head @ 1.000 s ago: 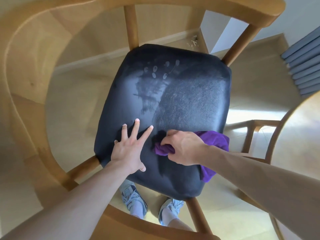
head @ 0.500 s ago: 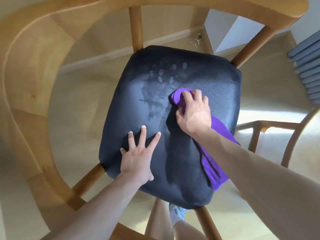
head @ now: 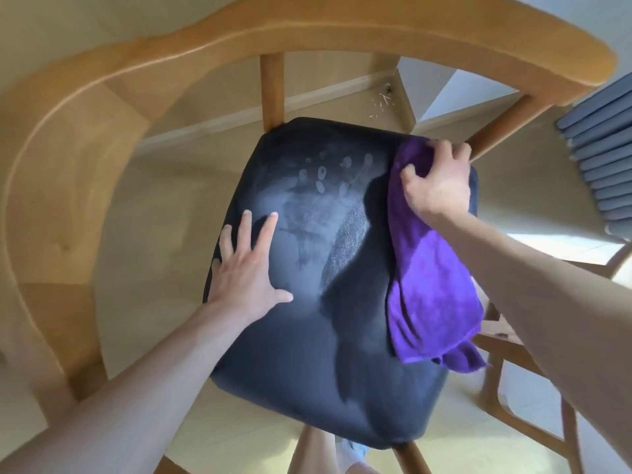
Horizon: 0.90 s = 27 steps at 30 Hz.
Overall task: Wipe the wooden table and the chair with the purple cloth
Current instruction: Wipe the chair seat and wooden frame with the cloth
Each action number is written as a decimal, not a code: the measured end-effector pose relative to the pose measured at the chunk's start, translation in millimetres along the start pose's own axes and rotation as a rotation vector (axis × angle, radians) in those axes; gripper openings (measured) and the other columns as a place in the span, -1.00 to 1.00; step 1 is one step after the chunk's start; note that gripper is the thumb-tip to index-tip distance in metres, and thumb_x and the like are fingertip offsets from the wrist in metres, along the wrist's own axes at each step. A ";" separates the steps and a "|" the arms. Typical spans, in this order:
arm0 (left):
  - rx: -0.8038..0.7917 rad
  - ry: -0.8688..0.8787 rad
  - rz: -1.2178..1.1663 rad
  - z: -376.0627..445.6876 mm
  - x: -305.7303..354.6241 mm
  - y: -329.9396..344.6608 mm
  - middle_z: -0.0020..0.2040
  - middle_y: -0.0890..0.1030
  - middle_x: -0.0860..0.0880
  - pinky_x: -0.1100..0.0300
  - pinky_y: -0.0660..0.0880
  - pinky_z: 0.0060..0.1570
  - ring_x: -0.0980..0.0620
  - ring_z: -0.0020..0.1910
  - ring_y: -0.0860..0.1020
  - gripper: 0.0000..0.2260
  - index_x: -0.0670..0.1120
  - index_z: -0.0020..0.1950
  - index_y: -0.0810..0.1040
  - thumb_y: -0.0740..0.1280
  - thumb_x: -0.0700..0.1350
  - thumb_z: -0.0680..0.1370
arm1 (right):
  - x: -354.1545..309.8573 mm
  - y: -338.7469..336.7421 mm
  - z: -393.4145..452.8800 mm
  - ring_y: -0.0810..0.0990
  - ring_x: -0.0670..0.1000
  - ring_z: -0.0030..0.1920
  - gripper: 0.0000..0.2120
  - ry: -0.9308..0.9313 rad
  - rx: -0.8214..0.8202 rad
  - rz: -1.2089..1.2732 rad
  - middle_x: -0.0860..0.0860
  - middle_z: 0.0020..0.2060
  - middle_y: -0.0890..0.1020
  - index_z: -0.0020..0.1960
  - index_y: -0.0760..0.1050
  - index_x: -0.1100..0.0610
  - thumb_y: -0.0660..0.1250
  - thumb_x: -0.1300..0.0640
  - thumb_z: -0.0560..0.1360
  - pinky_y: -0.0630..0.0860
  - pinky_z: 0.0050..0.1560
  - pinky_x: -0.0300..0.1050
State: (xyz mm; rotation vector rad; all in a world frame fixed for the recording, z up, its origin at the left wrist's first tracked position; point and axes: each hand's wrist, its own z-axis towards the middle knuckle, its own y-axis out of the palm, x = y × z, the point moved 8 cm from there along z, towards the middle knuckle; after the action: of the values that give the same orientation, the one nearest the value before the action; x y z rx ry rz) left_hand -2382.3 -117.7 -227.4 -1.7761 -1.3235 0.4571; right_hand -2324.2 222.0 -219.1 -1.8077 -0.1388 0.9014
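A person leans over a wooden chair (head: 307, 32) with a dark padded seat (head: 307, 354), working a purple cloth (head: 431, 285) along the seat's right side. The right hand (head: 436, 184) sits at the seat's far right corner, close to the chair's back post, its fingers curled over a bunched end of the cloth and pressing that end into the upholstery; the rest of the cloth trails toward the seat's near right edge, with a loose corner hanging just past it. The left hand (head: 246, 265) lies flat on the seat's left half, fingers straight and spread, holding nothing, seemingly bracing the chair. Between the two hands, a pale dusty patch with finger-shaped marks shows across the middle of the seat, while the strip beside the cloth looks darker. The cloth appears soft, light and limp, probably a plush microfibre that folds and drags wherever it is led, so it is best gathered into a wad under the palm rather than pinched at a corner, as the trailing part does little wiping. The seat looks firm but lightly cushioned, and its surface likely lets the cloth slide easily. Judging by the dust left at the seat's centre and left, the chair is only partly wiped.
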 end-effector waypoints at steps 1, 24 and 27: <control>-0.021 -0.009 -0.024 7.8 3.7 0.0 0.66 -0.29 0.10 -0.27 0.27 0.50 -0.18 0.65 -0.16 0.25 0.28 0.62 -0.26 0.67 0.13 0.31 | 1.7 5.5 2.2 0.42 0.26 0.28 -0.48 0.068 0.014 -0.067 0.18 0.31 0.38 0.39 0.41 0.11 0.28 -0.09 0.49 0.43 0.26 0.09; -0.119 -0.048 0.118 20.4 10.3 15.2 0.59 -0.48 0.03 -0.35 0.29 0.47 -0.26 0.64 -0.24 0.24 0.27 0.58 -0.41 0.61 0.18 0.38 | -82.5 62.2 -40.1 0.48 0.25 0.10 -0.57 -0.341 -0.353 -0.242 0.09 0.22 0.39 0.30 0.45 0.03 0.32 0.07 0.44 0.54 0.10 0.07; -0.111 -0.047 0.127 20.6 8.6 17.0 0.59 -0.50 0.04 -0.33 0.29 0.48 -0.25 0.65 -0.24 0.25 0.28 0.56 -0.45 0.60 0.21 0.38 | -105.6 94.4 -130.1 0.48 0.14 0.10 -0.55 -0.762 -0.765 -0.273 -0.02 0.16 0.39 0.33 0.43 -0.01 0.34 0.06 0.45 0.54 0.07 0.04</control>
State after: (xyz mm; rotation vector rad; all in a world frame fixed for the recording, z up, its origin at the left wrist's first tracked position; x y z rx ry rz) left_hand -2383.6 -102.7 -251.0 -1.9601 -1.2946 0.5064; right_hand -2346.0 31.1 -225.2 -1.9290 -1.3289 1.4082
